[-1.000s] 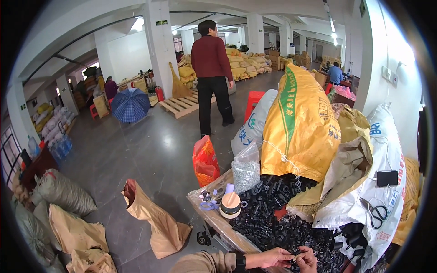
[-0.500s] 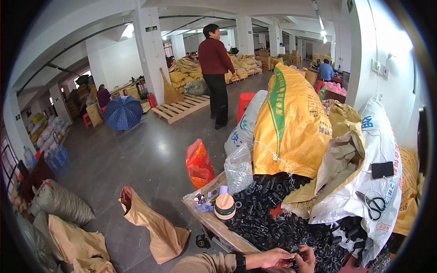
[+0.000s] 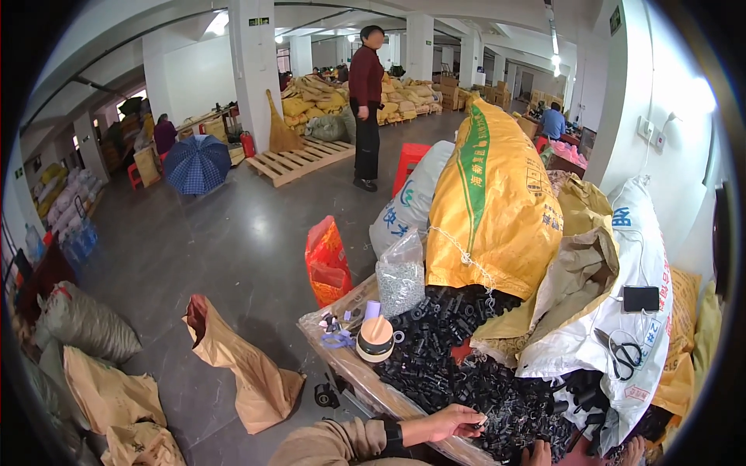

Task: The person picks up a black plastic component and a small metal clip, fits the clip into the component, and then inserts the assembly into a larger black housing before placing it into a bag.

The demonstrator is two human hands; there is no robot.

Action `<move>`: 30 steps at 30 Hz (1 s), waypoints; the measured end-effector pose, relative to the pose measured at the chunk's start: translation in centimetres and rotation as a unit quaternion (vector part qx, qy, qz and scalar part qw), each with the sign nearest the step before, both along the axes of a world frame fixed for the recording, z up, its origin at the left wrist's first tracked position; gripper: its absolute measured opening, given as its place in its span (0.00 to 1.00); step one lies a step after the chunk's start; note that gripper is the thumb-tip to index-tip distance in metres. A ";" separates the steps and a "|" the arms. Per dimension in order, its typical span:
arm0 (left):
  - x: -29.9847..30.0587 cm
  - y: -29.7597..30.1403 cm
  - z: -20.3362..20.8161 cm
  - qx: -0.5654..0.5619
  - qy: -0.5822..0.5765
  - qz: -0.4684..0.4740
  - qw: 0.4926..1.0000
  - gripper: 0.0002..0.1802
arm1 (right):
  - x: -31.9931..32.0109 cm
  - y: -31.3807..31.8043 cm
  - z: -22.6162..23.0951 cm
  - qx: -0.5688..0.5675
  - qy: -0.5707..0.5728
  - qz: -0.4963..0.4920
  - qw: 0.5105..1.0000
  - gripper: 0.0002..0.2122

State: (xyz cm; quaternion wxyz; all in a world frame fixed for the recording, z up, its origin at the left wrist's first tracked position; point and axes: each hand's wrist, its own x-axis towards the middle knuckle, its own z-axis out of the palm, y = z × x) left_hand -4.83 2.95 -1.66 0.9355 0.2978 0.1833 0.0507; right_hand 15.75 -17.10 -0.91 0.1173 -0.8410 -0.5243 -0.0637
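My left hand [image 3: 446,424] is closed in a pinch above the edge of the black parts pile, a small pale piece [image 3: 482,422] between thumb and fingertips. The piece is too small to name. My right hand [image 3: 536,453] shows only a few fingers at the lower edge, by the black plastic parts [image 3: 435,361]; the rest is cut off. More skin shows at the lower edge farther right, too little to tell whose it is. Beyond my left hand stands a round container with a peach lid [image 3: 376,332], next to a clear bag of small metal pieces [image 3: 402,283].
A big yellow sack [image 3: 497,210] lies behind the pile. Scissors [image 3: 620,353] and a black phone-like device [image 3: 641,298] rest on a white sack [image 3: 602,342]. A brown paper sack [image 3: 241,373] stands on the floor at left. A person [image 3: 365,109] stands near a wooden pallet [image 3: 299,161].
My hands, together before, are now apart: the left keeps its pinch, and the right has dropped toward the lower edge. The standing person has turned. The whole view has shifted slightly.
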 end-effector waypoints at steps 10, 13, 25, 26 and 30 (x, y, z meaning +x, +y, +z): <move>1.4 -1.9 0.5 0.014 0.021 0.008 1.000 0.12 | 1.2 0.1 0.9 0.140 0.071 0.008 0.988 0.06; 1.5 -2.2 0.7 0.007 0.032 -0.002 0.999 0.12 | 1.1 -0.2 1.3 0.151 0.054 0.002 0.987 0.06; 0.0 -0.2 1.3 0.000 0.034 0.072 0.997 0.13 | 2.6 3.2 0.3 0.249 0.301 -0.027 0.920 0.10; 0.1 -0.1 1.3 0.003 0.030 0.073 0.997 0.14 | 2.8 3.4 -0.2 0.254 0.343 -0.049 0.903 0.10; 0.5 -0.4 1.4 -0.015 0.051 0.057 0.997 0.15 | 2.7 3.1 -1.1 0.272 0.391 -0.085 0.875 0.09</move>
